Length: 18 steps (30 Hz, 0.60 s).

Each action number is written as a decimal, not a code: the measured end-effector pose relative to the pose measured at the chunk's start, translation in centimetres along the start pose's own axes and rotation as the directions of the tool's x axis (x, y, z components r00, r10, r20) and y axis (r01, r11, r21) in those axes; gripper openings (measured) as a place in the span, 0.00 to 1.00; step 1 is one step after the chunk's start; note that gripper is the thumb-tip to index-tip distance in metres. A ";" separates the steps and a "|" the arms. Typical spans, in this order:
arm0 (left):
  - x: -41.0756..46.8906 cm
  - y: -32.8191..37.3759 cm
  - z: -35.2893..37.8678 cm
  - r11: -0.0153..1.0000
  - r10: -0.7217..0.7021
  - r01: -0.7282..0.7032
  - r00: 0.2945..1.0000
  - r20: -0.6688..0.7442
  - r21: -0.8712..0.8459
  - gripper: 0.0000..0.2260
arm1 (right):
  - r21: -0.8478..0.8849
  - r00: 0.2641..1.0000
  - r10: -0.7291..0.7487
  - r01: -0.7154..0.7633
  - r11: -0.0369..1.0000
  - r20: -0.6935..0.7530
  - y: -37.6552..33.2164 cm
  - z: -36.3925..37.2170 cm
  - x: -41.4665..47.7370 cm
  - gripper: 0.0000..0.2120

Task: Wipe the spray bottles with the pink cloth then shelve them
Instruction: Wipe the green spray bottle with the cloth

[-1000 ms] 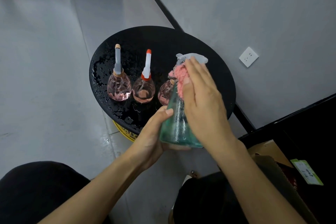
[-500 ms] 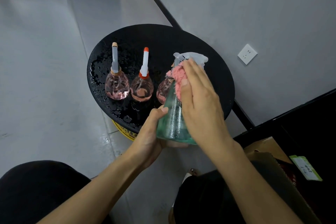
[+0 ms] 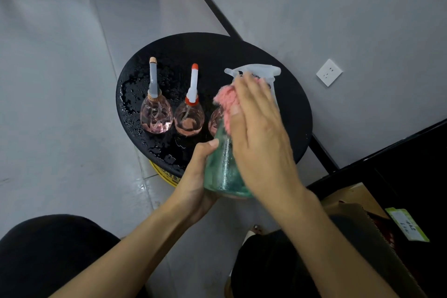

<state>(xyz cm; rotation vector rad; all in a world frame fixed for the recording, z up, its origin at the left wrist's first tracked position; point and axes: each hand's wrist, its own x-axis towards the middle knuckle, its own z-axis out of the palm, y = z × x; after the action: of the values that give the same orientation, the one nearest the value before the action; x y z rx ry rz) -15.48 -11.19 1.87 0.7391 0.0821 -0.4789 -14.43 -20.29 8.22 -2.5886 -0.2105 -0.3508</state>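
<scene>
Head view: a round black table [image 3: 242, 51] stands against the grey wall, its top beaded with water on the left side. Three small bottles stand in a row on it. The tan-capped pink bottle [image 3: 156, 113] is furthest left, the red-capped pink bottle [image 3: 189, 118] just beside it, and a third pink bottle [image 3: 214, 123] shows only as a sliver, the rest hidden behind cloth and glass. A yellow base [image 3: 167, 175] peeks out under the table's near edge. A white wall socket [image 3: 329, 72] sits on the wall to the table's right. A cardboard box [image 3: 350, 201] lies on the near right of the table, beside a green label [image 3: 406, 227].

The green spray bottle [image 3: 222, 172] is held up over the table's near edge, its white trigger head over the tabletop.

The left hand [image 3: 196, 181] grips the bottle's wide lower body from the left — thumb up along the glass, palm cupping the base. The right hand [image 3: 258, 133] lies over the bottle's upper half and neck, its fingers fairly straight, pressing the pink cloth [image 3: 227, 101] against it. The cloth bunches out past the thumb side. The fingertips are blurred.
</scene>
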 end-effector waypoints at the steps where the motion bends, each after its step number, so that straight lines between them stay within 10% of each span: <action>1: 0.0 0.0 0.0 1.000 -0.001 0.001 1.000 0.008 0.001 0.14 | 0.024 1.000 0.026 -0.027 0.999 0.013 0.2 -0.1 0.6 0.23; 18: -0.4 0.1 0.7 1.000 -0.026 0.026 1.000 -0.011 -0.006 0.16 | -0.303 0.999 0.025 -0.013 0.953 0.035 -0.4 -0.2 0.1 0.30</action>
<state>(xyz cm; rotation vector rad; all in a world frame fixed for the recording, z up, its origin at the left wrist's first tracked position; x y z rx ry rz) -15.81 -11.43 2.57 0.7358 0.1038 -0.4990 -14.48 -20.04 8.64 -2.9003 -0.1546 -0.3494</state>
